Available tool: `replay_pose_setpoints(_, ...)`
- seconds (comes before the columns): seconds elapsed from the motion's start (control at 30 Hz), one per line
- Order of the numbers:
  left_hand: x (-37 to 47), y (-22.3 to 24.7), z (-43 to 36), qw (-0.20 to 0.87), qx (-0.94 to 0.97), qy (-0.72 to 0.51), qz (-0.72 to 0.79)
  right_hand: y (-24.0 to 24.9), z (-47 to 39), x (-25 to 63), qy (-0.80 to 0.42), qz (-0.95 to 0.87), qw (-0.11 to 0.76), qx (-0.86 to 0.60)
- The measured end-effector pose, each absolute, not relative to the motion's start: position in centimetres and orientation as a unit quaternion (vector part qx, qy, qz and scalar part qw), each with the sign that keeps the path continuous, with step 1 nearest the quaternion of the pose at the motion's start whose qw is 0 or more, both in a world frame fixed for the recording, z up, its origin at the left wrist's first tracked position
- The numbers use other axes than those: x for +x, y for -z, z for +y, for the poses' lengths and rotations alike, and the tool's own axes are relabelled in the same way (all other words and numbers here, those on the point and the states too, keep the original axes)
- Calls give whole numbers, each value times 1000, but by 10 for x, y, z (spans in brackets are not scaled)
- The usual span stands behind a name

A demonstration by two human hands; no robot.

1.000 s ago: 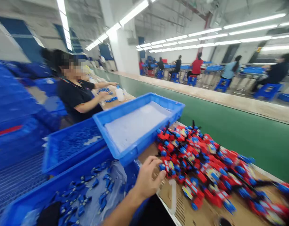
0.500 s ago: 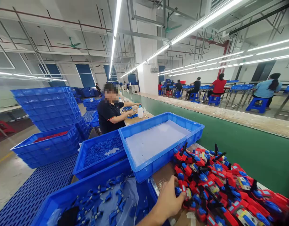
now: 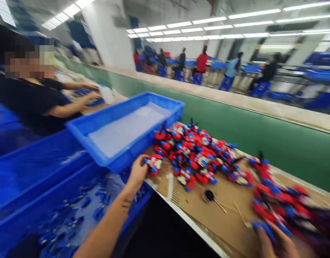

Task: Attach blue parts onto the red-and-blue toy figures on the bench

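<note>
Your left hand is at the near edge of the toy pile, fingers closed around 1 red-and-blue toy just beside the blue tray. Keep that pinch on the body, not the small blue parts, and lift it clear so neighbours don't drag along. Your right hand sits low at the frame's corner on a blurred blue piece; I can't tell whether its fingers are closed. Mind the small dark cup on the desk.
</note>
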State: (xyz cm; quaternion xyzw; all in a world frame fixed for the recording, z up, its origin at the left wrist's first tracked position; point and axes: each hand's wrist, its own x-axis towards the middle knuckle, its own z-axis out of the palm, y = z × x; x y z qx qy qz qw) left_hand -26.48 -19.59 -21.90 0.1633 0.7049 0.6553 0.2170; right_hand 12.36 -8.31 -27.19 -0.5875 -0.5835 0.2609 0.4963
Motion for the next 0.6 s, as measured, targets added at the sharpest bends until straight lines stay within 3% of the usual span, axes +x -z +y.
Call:
replay_pose_setpoints(0.1,-269,225,-195,296,124,-685,654,263,-106,143,-242,-560,504,-612)
replay_pose_setpoints(0.23,-262,223,-202,376,77,-744,547,237,-107,111,-258,-640,531,-492)
replay_pose_setpoints(0.4,-240,229,-207,447,71,-754,477,201,-93,65,-257,-813,379,-359)
replay_pose_setpoints(0.6,-223,248,-209,461,110,-733,488,186,-76,47,-203,-888,287,-298)
